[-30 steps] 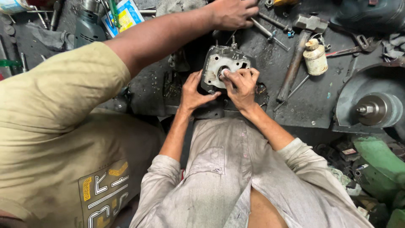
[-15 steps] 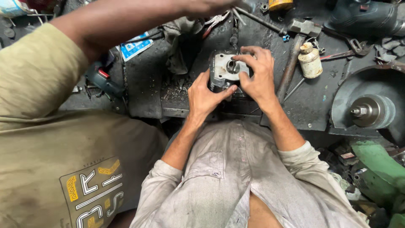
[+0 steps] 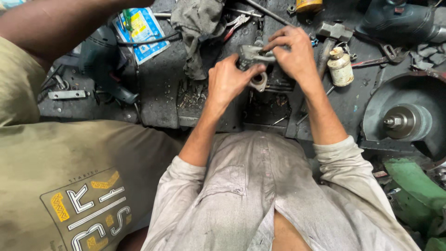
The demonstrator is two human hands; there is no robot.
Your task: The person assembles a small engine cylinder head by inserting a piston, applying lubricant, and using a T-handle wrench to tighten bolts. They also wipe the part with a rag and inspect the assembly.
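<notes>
A grey metal engine block (image 3: 254,59) with a round bore is held up over the dark, oily workbench (image 3: 162,88). My left hand (image 3: 230,79) grips its lower left side, thumb against the round flange. My right hand (image 3: 291,51) pinches its top right edge with the fingertips. The block is tilted on its side, and much of it is hidden behind my fingers.
A co-worker in an olive shirt (image 3: 60,186) stands at left, an arm reaching across the top. Nearby lie a grey rag (image 3: 197,28), pliers (image 3: 237,22), a hammer (image 3: 332,35), a small tin can (image 3: 340,67), a blue packet (image 3: 139,32), and a round machine hub (image 3: 402,122) at right.
I have lifted the block off the bench and tipped it onto its side. My right hand moved from its face to its top edge. The co-worker's arm drew back to the upper left.
</notes>
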